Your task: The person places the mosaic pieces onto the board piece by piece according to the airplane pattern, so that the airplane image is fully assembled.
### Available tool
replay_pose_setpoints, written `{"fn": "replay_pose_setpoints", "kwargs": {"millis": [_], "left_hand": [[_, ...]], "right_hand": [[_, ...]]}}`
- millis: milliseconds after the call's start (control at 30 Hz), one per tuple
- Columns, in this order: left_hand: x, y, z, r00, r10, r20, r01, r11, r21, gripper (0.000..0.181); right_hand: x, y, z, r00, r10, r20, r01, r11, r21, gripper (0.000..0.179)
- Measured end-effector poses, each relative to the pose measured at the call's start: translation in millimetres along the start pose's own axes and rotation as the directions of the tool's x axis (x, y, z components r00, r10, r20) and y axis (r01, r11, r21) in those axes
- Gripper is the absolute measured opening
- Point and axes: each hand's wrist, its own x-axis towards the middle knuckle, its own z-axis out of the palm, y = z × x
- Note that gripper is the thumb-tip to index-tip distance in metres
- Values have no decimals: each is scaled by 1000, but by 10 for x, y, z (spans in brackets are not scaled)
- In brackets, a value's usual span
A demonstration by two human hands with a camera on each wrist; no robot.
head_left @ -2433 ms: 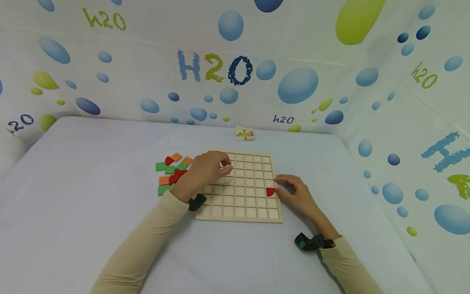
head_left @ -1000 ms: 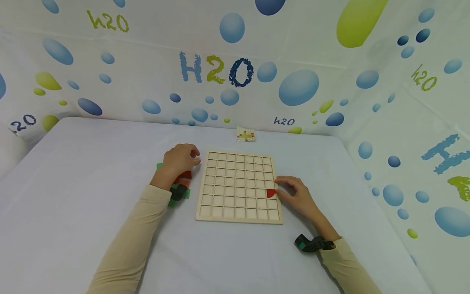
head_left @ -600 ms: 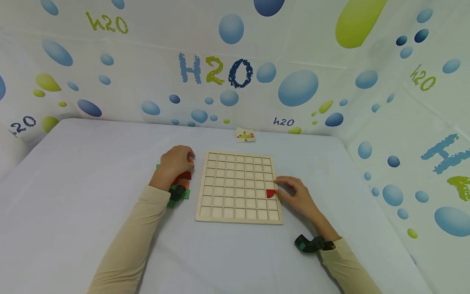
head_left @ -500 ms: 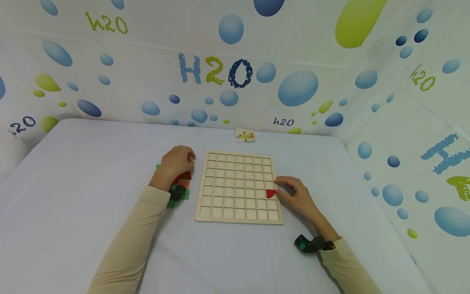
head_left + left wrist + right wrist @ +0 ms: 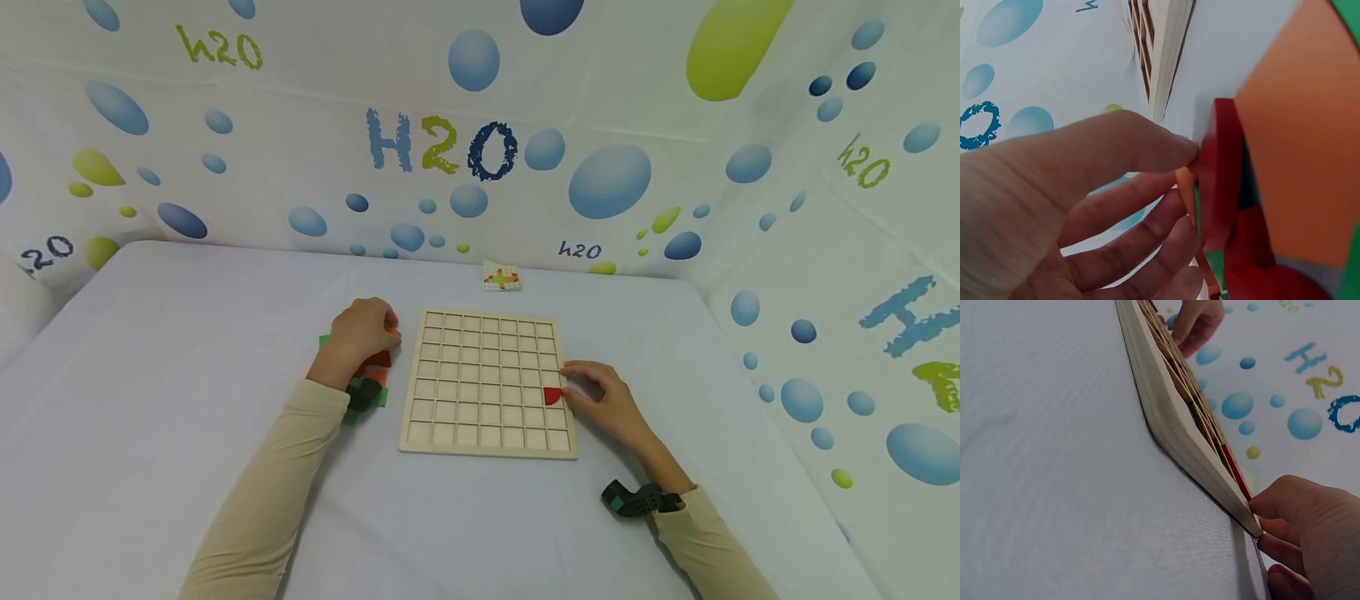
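Observation:
In the head view my left hand (image 5: 360, 329) is over a pile of flat wooden tiles left of the board. Its thumb and forefinger pinch an orange tile (image 5: 1186, 190), mostly hidden by the fingers. Close beside the thumb, a red piece (image 5: 1217, 175) and a large orange tile (image 5: 1304, 137) lie in the pile. My right hand (image 5: 606, 396) rests at the right edge of the wooden grid board (image 5: 487, 455), thumb and fingertips touching the rim. A red quarter-round piece (image 5: 552, 396) sits in a cell of the right-hand column, beside the right thumb.
A small pattern card (image 5: 501, 276) lies behind the board. Green tiles (image 5: 381, 397) and red pieces (image 5: 381, 358) show from under the left hand and wrist. A white cloth covers the table (image 5: 480, 525), with a printed backdrop behind.
My left hand has moved from above the board leftward to the tile pile, and its fingers have closed on an orange tile. The right hand has stayed at the board's edge.

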Motion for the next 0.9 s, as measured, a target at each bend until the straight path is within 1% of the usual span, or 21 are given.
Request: {"fn": "replay_pose_setpoints", "kwargs": {"millis": [100, 233, 433, 667, 867, 900], "left_hand": [[15, 6, 17, 1000, 5, 0, -5, 1000, 5, 35], [27, 4, 29, 1000, 23, -1, -23, 1000, -9, 35], [35, 19, 48, 999, 45, -21, -45, 999, -12, 34], [38, 54, 87, 997, 69, -41, -70, 997, -19, 33], [34, 91, 110, 996, 82, -39, -82, 996, -18, 33], [33, 96, 115, 996, 83, -37, -84, 996, -18, 32]], "right_hand": [[-16, -118, -25, 1000, 2, 8, -2, 1000, -6, 29], [-24, -176, -39, 1000, 0, 9, 0, 1000, -10, 28], [-26, -177, -36, 1000, 1, 7, -1, 1000, -5, 28], [-27, -176, -41, 1000, 20, 20, -20, 1000, 5, 30], [-28, -182, -52, 999, 20, 27, -20, 1000, 7, 30], [-23, -130, -43, 999, 19, 26, -19, 1000, 4, 30]]}}
